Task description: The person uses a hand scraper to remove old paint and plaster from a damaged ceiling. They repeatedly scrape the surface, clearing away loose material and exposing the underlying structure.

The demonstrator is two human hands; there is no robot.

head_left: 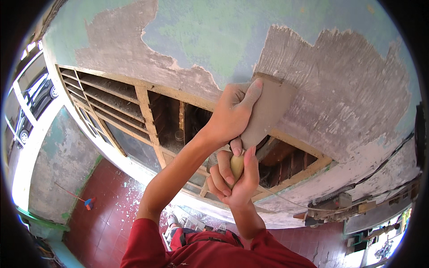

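Observation:
Both my hands hold a wide scraper [269, 106] with a dusty grey-brown blade against the wall [201, 40]. My left hand [234, 109] grips the left edge of the blade, its thumb lying on the blade's face near the top. Below it, my right hand [234, 176] is wrapped round the scraper's pale yellowish handle [237, 169]. The blade's far edge meets a stripped grey patch [324, 80], where green-blue paint has come away with jagged borders. Dust coats my left thumb.
Under the stripped wall runs a wooden vent frame [147, 118] with slats and dark openings. Paint flakes lie on the red tiled floor [96, 210], where a red-and-blue brush head [90, 203] rests. Cables [380, 163] and wood pieces line the right side. A dark car [35, 105] stands outside at left.

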